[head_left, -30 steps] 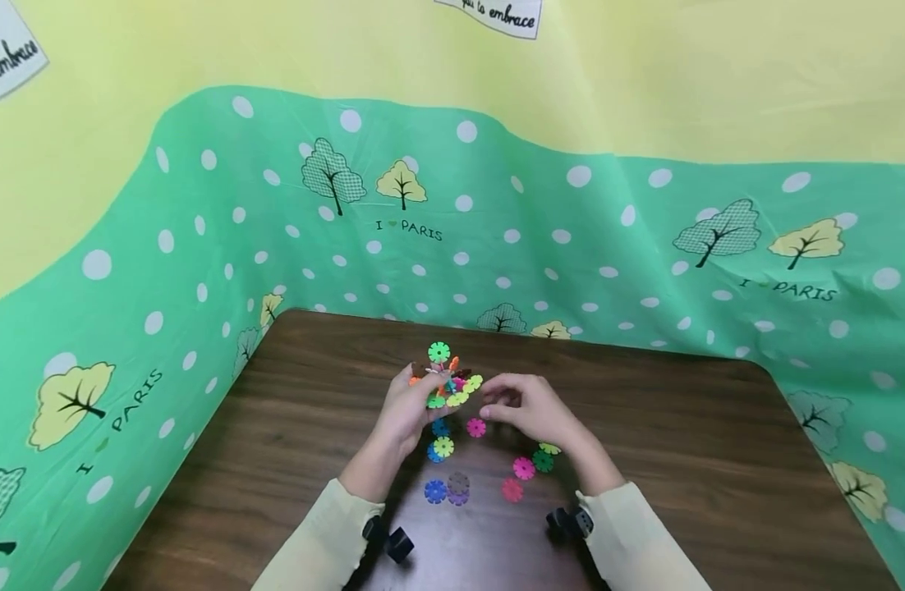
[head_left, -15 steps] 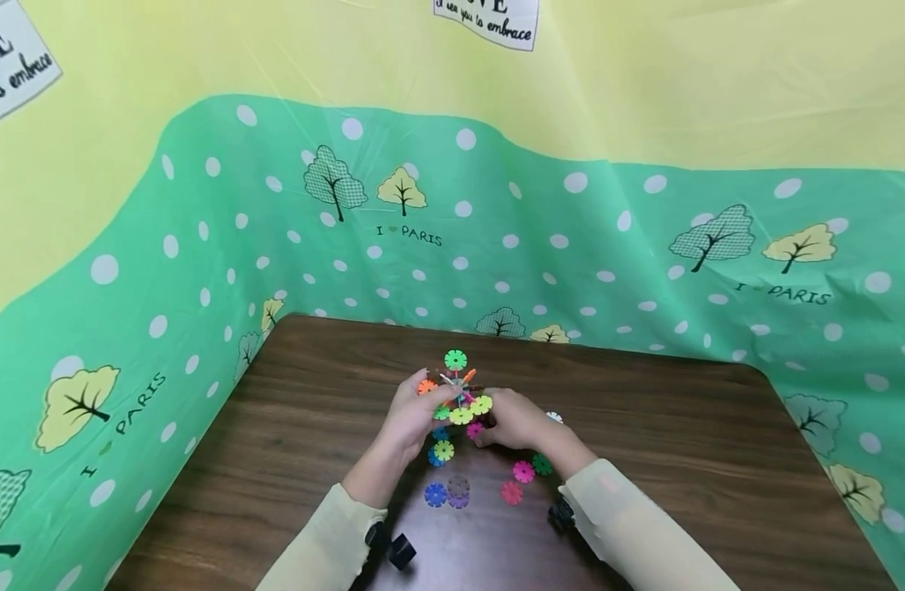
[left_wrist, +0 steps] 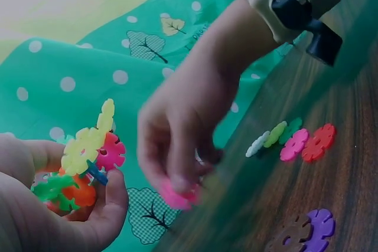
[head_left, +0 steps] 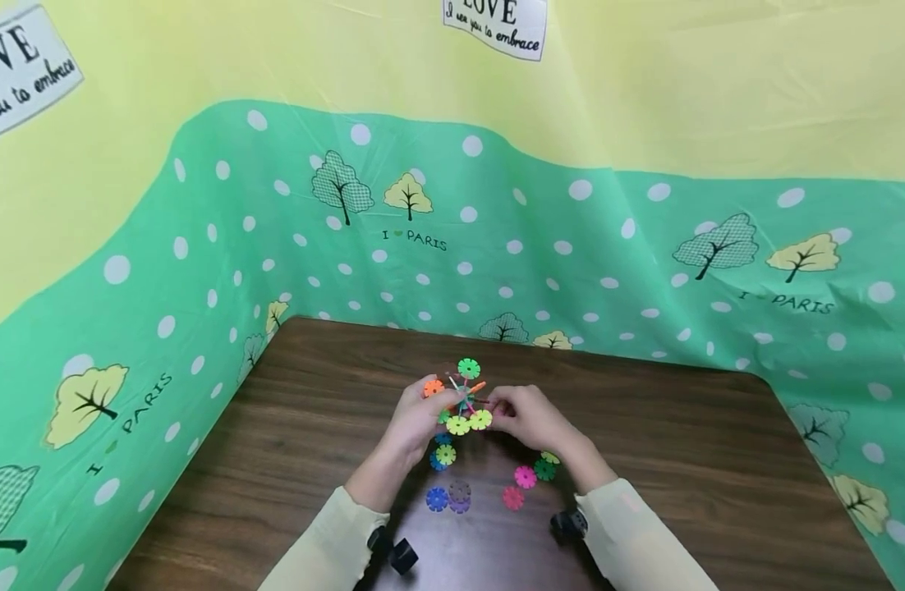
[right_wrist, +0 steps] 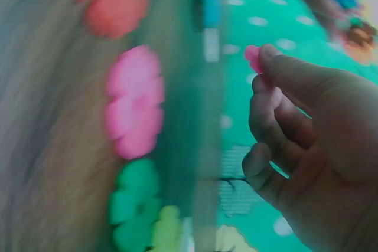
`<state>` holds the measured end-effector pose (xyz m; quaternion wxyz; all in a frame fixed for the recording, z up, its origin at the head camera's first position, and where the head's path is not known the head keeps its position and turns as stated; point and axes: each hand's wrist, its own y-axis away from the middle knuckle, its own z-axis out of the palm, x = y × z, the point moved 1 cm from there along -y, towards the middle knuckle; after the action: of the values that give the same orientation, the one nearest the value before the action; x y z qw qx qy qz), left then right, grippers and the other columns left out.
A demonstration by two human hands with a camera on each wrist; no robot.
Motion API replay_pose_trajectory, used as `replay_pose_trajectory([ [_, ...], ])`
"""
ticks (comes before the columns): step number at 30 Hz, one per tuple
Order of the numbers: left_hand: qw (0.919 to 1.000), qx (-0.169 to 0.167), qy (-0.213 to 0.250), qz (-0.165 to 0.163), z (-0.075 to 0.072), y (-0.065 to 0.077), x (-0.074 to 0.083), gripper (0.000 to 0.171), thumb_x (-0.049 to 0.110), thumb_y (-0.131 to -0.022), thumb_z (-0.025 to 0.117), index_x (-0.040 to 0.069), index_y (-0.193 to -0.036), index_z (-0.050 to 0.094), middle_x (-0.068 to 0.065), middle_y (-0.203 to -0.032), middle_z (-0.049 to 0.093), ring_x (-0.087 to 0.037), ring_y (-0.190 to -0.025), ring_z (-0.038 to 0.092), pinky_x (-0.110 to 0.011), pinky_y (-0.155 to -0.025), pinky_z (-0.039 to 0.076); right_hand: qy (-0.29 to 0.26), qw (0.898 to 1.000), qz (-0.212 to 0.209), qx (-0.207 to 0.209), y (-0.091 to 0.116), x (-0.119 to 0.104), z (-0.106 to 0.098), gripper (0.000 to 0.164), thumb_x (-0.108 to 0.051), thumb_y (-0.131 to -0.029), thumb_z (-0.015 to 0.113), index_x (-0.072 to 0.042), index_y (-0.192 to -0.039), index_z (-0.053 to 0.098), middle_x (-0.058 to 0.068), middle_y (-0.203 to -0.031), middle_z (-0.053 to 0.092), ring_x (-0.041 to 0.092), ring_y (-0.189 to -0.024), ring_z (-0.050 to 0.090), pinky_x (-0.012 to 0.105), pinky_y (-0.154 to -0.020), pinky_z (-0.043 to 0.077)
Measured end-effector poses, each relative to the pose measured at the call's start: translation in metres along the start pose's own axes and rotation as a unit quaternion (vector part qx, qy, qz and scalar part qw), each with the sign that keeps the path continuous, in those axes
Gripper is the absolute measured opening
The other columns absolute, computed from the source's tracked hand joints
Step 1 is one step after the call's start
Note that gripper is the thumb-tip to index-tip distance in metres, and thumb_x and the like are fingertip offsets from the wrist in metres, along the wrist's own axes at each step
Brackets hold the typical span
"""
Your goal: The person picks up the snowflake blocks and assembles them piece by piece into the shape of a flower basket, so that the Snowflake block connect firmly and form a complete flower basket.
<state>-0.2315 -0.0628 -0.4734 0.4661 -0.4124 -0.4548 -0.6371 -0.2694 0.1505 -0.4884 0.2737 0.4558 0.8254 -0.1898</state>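
Discs joined in a cluster (head_left: 460, 402) sat above the bench (head_left: 682, 435), grasped in the left hand's (head_left: 415, 423) curled fingers (left_wrist: 112, 196). Just beside it, the right hand (head_left: 530, 419) pinched a pink disc (left_wrist: 177, 196); loose discs (head_left: 526, 478) lay below.

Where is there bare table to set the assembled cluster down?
Bare wood lies left of the left hand and right of the right hand, out to the table edges. It is crowded between the wrists, where loose discs lie.

left hand (head_left: 415, 419) curled, right hand (head_left: 530, 419) pinching (blurred)
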Motion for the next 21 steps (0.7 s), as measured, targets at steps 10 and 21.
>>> replay_pose_trajectory([
  [10,0.9999,-0.001,-0.016,0.001,0.005,-0.002,-0.004,0.035,0.023,-0.093,0.075,0.004,-0.121,0.066,-0.022,-0.117,0.071,-0.018,-0.086,0.07,-0.035,-0.077,0.061,-0.153,0.972,0.008,0.179,0.033,-0.015,-0.037,0.028,-0.016,-0.094,0.076,-0.009,-0.121,0.075,0.007,-0.093,0.078,0.012,-0.074,0.067,0.025,-0.061,0.053],
  [21,0.9997,-0.005,-0.022,-0.004,0.003,-0.001,-0.005,0.036,0.02,-0.093,0.075,0.005,-0.124,0.064,-0.014,-0.114,0.072,-0.018,-0.088,0.07,-0.035,-0.073,0.062,-0.183,0.977,-0.019,0.111,0.036,-0.014,-0.03,0.038,-0.015,-0.088,0.082,-0.008,-0.125,0.074,0.008,-0.102,0.078,0.015,-0.078,0.068,0.025,-0.064,0.057],
])
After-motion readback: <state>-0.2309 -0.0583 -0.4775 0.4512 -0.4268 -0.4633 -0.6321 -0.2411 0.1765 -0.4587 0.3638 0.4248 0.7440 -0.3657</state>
